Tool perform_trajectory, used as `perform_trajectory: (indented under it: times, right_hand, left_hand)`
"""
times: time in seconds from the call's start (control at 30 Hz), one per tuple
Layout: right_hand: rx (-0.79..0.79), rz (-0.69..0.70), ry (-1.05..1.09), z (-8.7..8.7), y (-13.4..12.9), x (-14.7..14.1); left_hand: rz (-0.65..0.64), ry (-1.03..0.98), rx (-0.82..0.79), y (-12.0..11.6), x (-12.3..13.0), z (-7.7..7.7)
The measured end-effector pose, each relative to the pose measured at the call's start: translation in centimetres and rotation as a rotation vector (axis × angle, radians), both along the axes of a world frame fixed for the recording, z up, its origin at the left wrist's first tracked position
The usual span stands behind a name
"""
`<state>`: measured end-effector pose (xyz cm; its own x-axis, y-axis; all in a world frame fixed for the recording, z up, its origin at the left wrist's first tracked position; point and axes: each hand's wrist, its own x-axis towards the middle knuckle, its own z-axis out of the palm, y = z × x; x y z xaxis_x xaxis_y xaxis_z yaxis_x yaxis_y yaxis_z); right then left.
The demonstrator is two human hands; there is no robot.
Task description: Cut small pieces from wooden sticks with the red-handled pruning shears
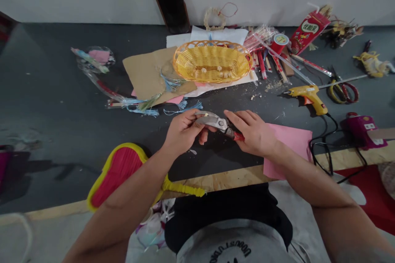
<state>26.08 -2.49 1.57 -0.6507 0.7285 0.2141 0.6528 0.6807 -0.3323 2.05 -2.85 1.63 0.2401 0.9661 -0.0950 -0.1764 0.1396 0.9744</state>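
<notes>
Red-handled pruning shears [221, 123] are held over the dark table, their curved metal blades pointing left. My right hand [253, 132] is wrapped round the red handles. At the blade end, my left hand [184, 130] is closed, thumb and fingers pinched together by the blades. A tiny pale piece [206, 114] shows between the blades; whether my left fingers hold it I cannot tell. Beyond the hands, a yellow woven basket [212, 62] stands on brown paper [148, 70] and white sheets. Light-blue tassels [171, 84] lie beside it.
A yellow glue gun [310, 96] with a black cord, scissors [343, 92] and a purple device [365, 131] lie at the right. Pink paper [291, 144] is under my right forearm. A red and yellow fan-shaped object [119, 168] lies near my left forearm. A red carton [310, 29] stands behind.
</notes>
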Motion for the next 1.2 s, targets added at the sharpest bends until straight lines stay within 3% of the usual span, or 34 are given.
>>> perform_trajectory:
  times: [0.23,0.53,0.67,0.87,1.2]
  right_hand:
    - [-0.047,-0.028,-0.013,0.3,-0.4,-0.2]
    - [-0.085,0.052,0.066,0.7,-0.3,0.3]
    - [-0.093,-0.018,0.013,0.7,-0.3,0.0]
    - [-0.069,-0.104,-0.095,0.7,-0.2,-0.4]
    - [-0.039,-0.062,-0.116,0.8,-0.3,-0.2]
  left_hand:
    - [0.043,0.015,-0.040,-0.1,0.6,0.3]
    - [0.029,0.105,0.010,-0.4,0.3,1.5]
    - [0.037,0.072,0.021,0.0,0.2,0.9]
    - [0.158,0.154,0.044,0.3,0.2,0.1]
    - [0.041,0.077,0.025,0.1,0.3,0.8]
